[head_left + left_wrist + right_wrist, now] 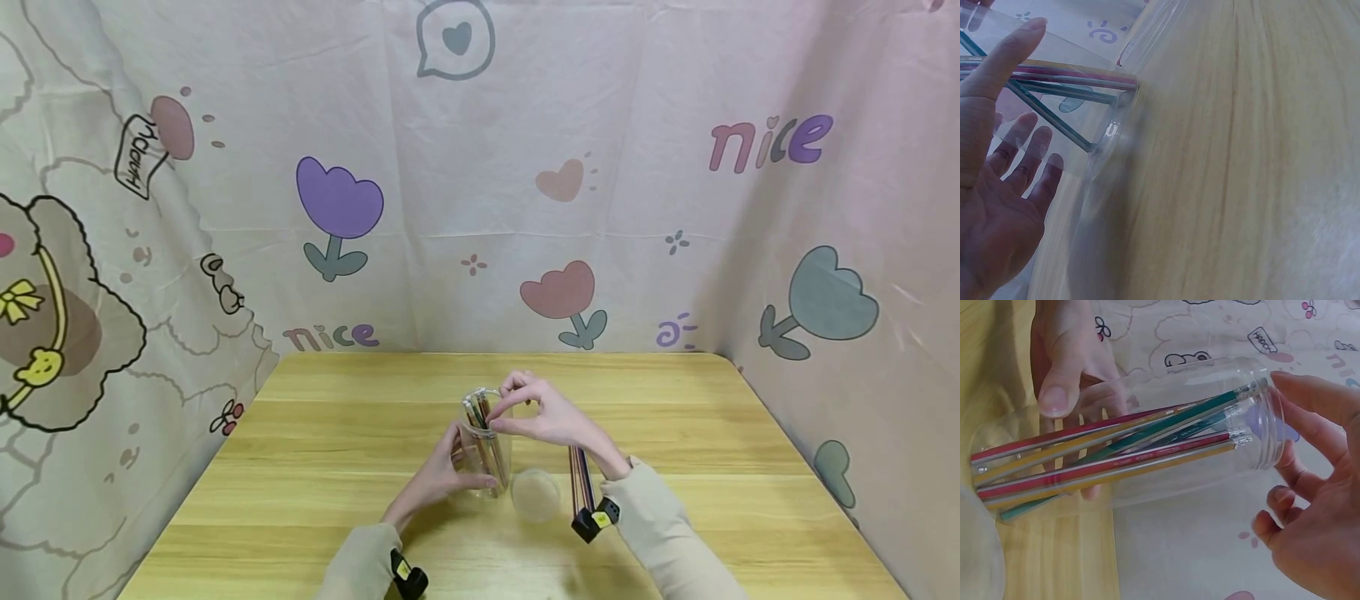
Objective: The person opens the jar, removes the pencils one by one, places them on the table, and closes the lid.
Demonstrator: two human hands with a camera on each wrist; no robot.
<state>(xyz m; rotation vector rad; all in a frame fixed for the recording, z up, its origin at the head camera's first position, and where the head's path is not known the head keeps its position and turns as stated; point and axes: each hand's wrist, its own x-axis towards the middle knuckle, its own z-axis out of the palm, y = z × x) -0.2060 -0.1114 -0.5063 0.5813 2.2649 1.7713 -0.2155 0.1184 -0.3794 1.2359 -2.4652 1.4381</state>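
Observation:
A clear plastic jar stands on the table with several pencils leaning inside, red, yellow and green, metal-and-eraser ends up. My left hand holds the jar from its left side, thumb across the front and fingers behind the wall, as the left wrist view also shows. At the jar's mouth is my right hand. Its thumb and forefinger come together at the top end of a green pencil, right by the rim; the other fingers are bent beside it. The exact contact is partly hidden.
A round translucent lid lies just right of the jar. Beyond it, more pencils lie side by side under my right wrist. The wooden table meets a printed cloth backdrop at its far edge.

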